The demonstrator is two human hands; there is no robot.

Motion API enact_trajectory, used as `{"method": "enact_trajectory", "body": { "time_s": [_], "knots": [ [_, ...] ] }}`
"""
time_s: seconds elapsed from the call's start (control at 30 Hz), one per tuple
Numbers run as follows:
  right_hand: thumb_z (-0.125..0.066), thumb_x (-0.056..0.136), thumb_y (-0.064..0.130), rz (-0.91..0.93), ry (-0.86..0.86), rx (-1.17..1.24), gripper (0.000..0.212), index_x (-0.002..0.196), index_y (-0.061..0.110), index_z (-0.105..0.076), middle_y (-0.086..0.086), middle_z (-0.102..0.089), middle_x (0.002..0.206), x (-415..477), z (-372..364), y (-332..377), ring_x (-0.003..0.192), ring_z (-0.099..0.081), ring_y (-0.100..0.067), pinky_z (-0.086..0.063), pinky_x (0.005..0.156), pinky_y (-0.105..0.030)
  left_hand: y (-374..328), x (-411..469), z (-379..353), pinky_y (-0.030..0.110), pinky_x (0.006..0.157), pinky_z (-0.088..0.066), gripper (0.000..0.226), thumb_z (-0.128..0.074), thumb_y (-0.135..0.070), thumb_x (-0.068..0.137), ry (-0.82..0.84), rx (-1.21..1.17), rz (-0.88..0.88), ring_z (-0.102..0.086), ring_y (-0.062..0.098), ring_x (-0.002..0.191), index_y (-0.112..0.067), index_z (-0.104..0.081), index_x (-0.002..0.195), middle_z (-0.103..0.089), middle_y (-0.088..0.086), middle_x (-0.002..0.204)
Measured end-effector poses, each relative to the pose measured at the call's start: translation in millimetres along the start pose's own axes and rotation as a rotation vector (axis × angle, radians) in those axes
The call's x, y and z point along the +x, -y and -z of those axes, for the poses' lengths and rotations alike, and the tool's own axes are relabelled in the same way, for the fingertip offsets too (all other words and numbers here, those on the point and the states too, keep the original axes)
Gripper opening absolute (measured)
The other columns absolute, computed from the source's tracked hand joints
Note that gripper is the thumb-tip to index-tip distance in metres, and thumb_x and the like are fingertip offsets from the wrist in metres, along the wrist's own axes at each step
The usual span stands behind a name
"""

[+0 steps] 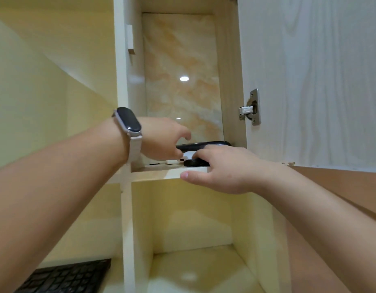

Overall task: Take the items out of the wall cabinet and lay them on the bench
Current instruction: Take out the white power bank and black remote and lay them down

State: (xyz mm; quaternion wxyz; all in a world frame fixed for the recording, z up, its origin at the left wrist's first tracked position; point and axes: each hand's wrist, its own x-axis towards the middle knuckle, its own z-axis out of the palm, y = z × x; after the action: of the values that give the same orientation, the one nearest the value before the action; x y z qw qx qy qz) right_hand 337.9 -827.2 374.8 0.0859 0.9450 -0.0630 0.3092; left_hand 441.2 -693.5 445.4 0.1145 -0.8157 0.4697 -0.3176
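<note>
Both my hands reach into the open wall cabinet point(128, 102), down at its bottom shelf point(161, 173). My left hand point(161, 140), with a smart band on the wrist, is closed around one end of a long flat black item point(204, 144). My right hand point(223, 170) lies over a small black item point(195, 162) at the shelf's front, fingers curled onto it, thumb under the shelf edge. A white item point(172, 161) lies between the hands, partly hidden.
The cabinet door point(309, 81) stands open on the right, with a metal hinge point(251, 107). The cabinet back is glossy marbled tile. Below is an open cream niche point(193, 240). A black keyboard point(66, 275) lies at the bottom left.
</note>
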Motion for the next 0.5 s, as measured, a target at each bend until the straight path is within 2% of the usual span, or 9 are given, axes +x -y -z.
{"method": "enact_trajectory", "body": {
  "time_s": [0.07,0.2,0.27,0.33,0.4,0.5],
  "knots": [
    [-0.033,0.08,0.079,0.038,-0.069,0.0,0.059,0.12,0.041,-0.052,0.02,-0.05,0.104,-5.7,-1.8,-1.4,0.091,-0.045,-0.007,-0.039,0.069,-0.032,-1.4,16.8,-0.3,0.035,0.086,-0.049,0.05,-0.058,-0.038,0.089,0.097,-0.007,-0.002,-0.058,0.021,0.099,-0.032,-0.044,0.137,-0.062,-0.002,0.121],
    [-0.033,0.084,0.071,0.109,-0.196,0.003,0.049,0.12,0.041,-0.05,0.019,-0.055,0.11,-15.6,-9.9,-7.1,0.106,-0.05,-0.008,-0.045,0.076,-0.033,-15.1,34.5,-4.6,0.031,0.079,-0.045,0.042,-0.051,-0.039,0.093,0.245,-0.08,-0.025,-0.058,0.022,0.1,-0.023,-0.051,0.132,-0.063,0.001,0.119],
    [-0.033,0.084,0.064,0.139,-0.276,-0.011,0.049,0.12,0.037,-0.05,0.017,-0.056,0.107,-20.0,-15.4,-10.1,0.104,-0.052,-0.01,-0.048,0.074,-0.034,-23.4,40.8,-8.5,0.026,0.066,-0.04,0.035,-0.044,-0.035,0.098,0.259,-0.124,-0.041,-0.057,0.024,0.092,-0.013,-0.058,0.12,-0.066,0.006,0.111],
    [-0.035,0.083,0.057,0.185,-0.362,-0.025,0.048,0.12,0.032,-0.053,0.015,-0.059,0.105,-22.7,-21.5,-13.0,0.101,-0.055,-0.013,-0.051,0.07,-0.036,-30.0,45.3,-12.3,0.023,0.054,-0.034,0.031,-0.043,-0.027,0.1,0.264,-0.075,-0.044,-0.051,0.025,0.084,-0.005,-0.059,0.116,-0.065,0.012,0.111],
    [-0.04,0.082,0.052,0.222,-0.433,-0.026,0.046,0.116,0.027,-0.058,0.011,-0.062,0.1,-23.0,-26.4,-15.4,0.094,-0.059,-0.016,-0.051,0.062,-0.035,-35.1,49.2,-17.2,0.029,0.055,-0.029,0.033,-0.042,-0.023,0.101,0.237,-0.046,-0.004,-0.048,0.026,0.081,0.0,-0.057,0.119,-0.064,0.016,0.113],
    [-0.045,0.081,0.049,0.25,-0.504,-0.036,0.043,0.11,0.021,-0.062,0.008,-0.064,0.094,-21.8,-30.7,-16.3,0.087,-0.061,-0.019,-0.05,0.054,-0.035,-37.8,52.8,-25.1,0.025,0.064,-0.032,0.034,-0.04,-0.021,0.101,0.227,-0.088,0.043,-0.047,0.027,0.081,0.002,-0.06,0.115,-0.065,0.017,0.112]
  ]
}}
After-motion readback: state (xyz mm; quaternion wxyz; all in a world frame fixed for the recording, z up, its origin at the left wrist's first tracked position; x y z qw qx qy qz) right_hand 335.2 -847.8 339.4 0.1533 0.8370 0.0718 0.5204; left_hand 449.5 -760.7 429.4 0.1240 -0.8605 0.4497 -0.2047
